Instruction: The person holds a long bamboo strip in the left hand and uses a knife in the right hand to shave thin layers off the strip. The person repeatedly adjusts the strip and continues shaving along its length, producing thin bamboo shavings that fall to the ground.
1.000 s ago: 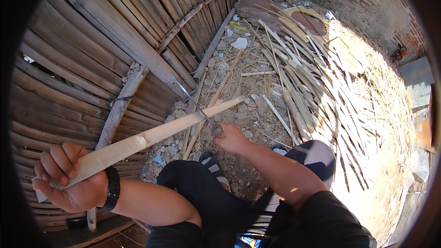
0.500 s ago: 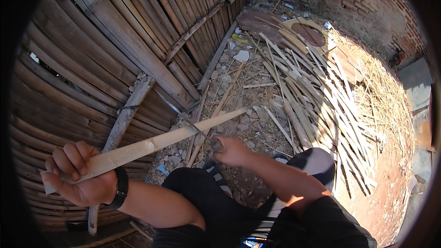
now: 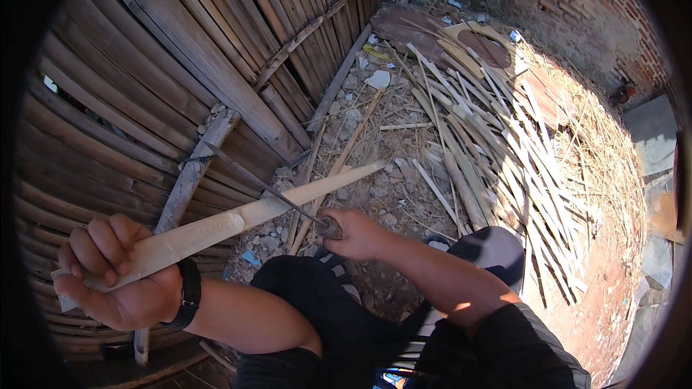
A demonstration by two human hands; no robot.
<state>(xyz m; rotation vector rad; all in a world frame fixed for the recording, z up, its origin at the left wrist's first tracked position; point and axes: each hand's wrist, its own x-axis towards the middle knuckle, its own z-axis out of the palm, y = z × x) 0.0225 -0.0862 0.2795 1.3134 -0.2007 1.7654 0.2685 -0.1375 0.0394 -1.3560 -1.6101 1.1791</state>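
My left hand (image 3: 119, 274) grips the near end of a long pale bamboo slat (image 3: 238, 217) that points away to the right, ending in a tapered tip. My right hand (image 3: 353, 234) is closed on the handle of a knife (image 3: 263, 186). Its thin dark blade runs up and left from the hand and lies across the slat near its middle. A black band sits on my left wrist. My knees in dark trousers are below both hands.
A fence of bamboo poles (image 3: 166, 65) fills the left and top. A heap of split bamboo strips (image 3: 490, 130) lies on the stony ground to the right. A brick wall (image 3: 577, 7) closes the far side.
The knife blade has slid along the slat toward my left hand, from near the tip to about its middle. The left hand has lifted the slat slightly.
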